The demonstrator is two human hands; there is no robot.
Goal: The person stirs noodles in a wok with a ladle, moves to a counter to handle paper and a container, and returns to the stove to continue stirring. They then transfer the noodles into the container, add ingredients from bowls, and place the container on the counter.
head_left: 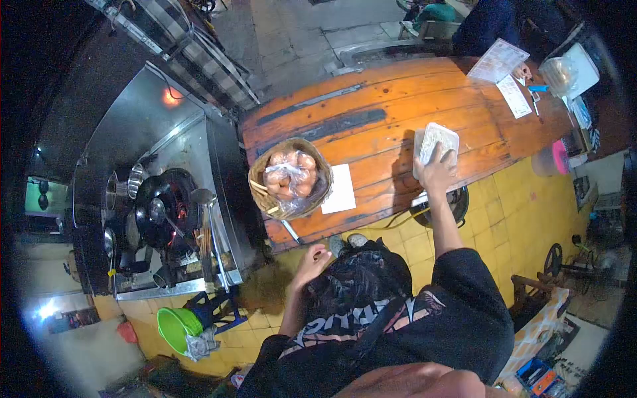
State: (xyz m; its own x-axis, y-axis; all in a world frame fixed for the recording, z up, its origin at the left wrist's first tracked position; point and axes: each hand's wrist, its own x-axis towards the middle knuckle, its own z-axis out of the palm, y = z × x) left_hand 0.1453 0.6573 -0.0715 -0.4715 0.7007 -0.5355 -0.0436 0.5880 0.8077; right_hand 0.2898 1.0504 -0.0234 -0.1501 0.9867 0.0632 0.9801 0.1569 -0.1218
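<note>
My right hand (438, 174) reaches over the wooden table (371, 156). Its fingers and thumb grip a white rectangular container (440, 139) from above; what is inside looks whitish and is partly covered by the fingers. My left hand (312, 264) hangs in front of my body, short of the table's near edge, with its fingers curled in and nothing visible in them. On the table's left part stands a round basket (257, 174) with a clear plastic bag of brown eggs (290, 174) in it. A white sheet of paper (340, 189) lies beside the basket.
At left is a metal stove (179, 290) with a black wok (149, 219) and a ladle (204, 197). A green basket (174, 330) stands below it. Across the table at right, a person's hand (522, 71) is near a printed sheet (499, 61) and a paper slip (513, 97).
</note>
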